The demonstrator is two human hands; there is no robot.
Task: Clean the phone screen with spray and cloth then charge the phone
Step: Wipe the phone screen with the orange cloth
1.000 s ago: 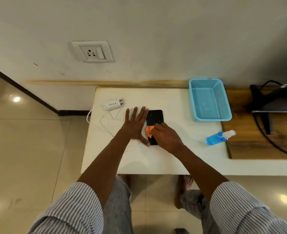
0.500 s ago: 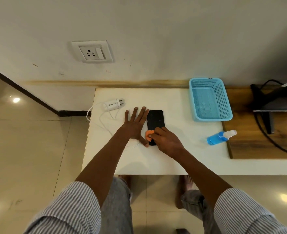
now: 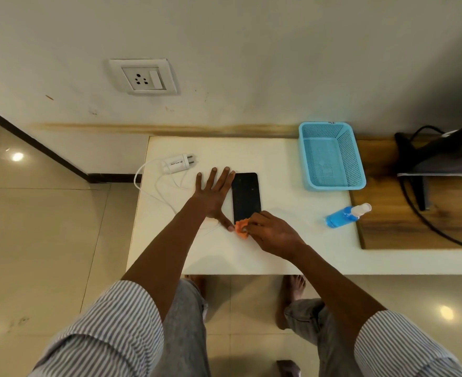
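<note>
Charger [image 3: 177, 164] lies unplugged at the tabletop's [image 3: 278, 159] left; left hand [image 3: 213, 194] flat, fingers apart, beside the phone [image 3: 246, 197]; right hand [image 3: 272, 232] pinches the cloth [image 3: 241, 229] at its near end. Wiping looks nearly finished; next, fetch the charger

Black phone [image 3: 246, 197] flat, orange cloth [image 3: 241, 229] at its near end (bunched).

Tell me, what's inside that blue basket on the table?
The blue basket looks empty: only its mesh floor shows, with a faint round mark moulded in the middle. Nothing covers it. The spray bottle lies outside, nearer the person.
</note>
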